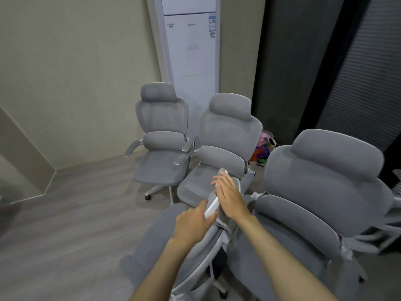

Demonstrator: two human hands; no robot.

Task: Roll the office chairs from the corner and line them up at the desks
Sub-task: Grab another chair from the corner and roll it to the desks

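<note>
Both hands are out in front on the raised armrest (213,203) of the nearest chair (173,246), the one at the bottom middle whose seat faces left. The left hand (193,222) comes in from below with the forearm angled up and to the right, fingers curled around the lower end of that armrest and the thumb pointing up along its white edge, so it looks like a proper grip. The right hand (230,197) reaches in from the lower right, wrist pretty straight, palm down and fingers stretched flat along the top of the grey pad. It's pressed on the pad more than wrapped around it, mostly open.

Just beside that, on the right, there's a second grey chair (314,192) with its big headrest and backrest close to the camera, nearly touching the one being held. Behind the hands sits a third chair (225,140), its seat right under the fingertips in the view. A fourth chair (161,135) stands further back to the left, near where the beige wall (76,72) meets the grey wood floor (65,213).

A tall white standing air conditioner (191,51) fills the room's corner behind the far chairs. There's some colourful stuff (263,148) on the floor by the dark panel on the right, too blurry to make out.
</note>
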